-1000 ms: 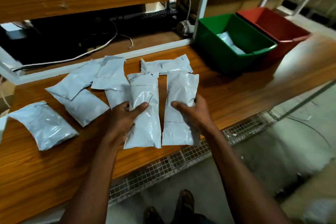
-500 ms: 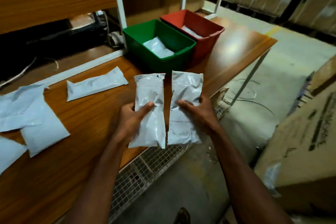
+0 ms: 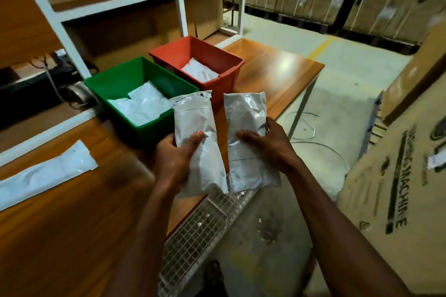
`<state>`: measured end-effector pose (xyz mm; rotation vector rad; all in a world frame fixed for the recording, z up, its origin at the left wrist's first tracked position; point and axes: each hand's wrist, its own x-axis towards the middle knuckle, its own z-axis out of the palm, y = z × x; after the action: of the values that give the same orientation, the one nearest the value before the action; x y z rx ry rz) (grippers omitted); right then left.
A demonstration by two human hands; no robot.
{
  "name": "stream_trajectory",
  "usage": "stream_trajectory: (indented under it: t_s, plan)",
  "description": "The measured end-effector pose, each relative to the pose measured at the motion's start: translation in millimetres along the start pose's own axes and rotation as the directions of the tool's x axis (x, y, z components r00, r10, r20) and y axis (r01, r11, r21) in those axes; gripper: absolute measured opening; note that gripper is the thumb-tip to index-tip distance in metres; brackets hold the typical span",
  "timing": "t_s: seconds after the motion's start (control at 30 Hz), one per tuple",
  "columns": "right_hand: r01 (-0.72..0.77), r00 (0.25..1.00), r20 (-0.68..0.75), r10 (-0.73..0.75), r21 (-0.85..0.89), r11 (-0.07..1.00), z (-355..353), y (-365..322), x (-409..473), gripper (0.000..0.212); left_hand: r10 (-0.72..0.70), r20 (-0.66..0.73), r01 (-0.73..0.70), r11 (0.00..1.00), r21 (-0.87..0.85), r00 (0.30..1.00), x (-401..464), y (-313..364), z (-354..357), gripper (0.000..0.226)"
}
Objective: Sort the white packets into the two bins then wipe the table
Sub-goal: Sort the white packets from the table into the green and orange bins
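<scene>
You've carried two white packets off the pile toward the bins: your left hand (image 3: 179, 152) is closed on the left packet (image 3: 196, 142), your right hand (image 3: 261, 143) on the right packet (image 3: 246, 140). They now hang just before the green bin (image 3: 115, 79) and red bin (image 3: 231, 61), ready to drop. One packet (image 3: 45, 173) lies on the bench (image 3: 60, 224).

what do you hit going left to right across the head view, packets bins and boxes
loose packet on the table → green bin → packet in the left hand → packet in the right hand → printed cardboard box
</scene>
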<state>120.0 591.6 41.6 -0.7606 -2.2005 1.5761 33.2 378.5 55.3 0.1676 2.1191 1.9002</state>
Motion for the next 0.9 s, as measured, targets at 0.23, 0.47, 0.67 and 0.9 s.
stream_trajectory:
  t_s: [0.23,0.47,0.67,0.9]
  plan:
    - [0.056,0.998,0.022,-0.054,-0.070,0.996,-31,-14,142,0.073,0.092,-0.161,-0.090,0.996,0.023,0.983,113,27,65,0.051]
    - [0.177,0.979,0.111,-0.169,-0.064,0.982,-48,-50,269,0.083,0.147,-0.301,-0.117,0.986,0.116,0.942,211,67,116,0.039]
    - [0.227,0.939,0.271,-0.212,-0.025,0.973,-32,-66,376,0.100,0.111,-0.431,-0.049,0.987,0.152,0.895,286,80,128,0.058]
    - [0.307,0.845,0.471,-0.251,-0.045,0.951,21,-74,470,0.090,0.120,-0.596,0.049,0.965,0.259,0.794,338,100,145,0.077]
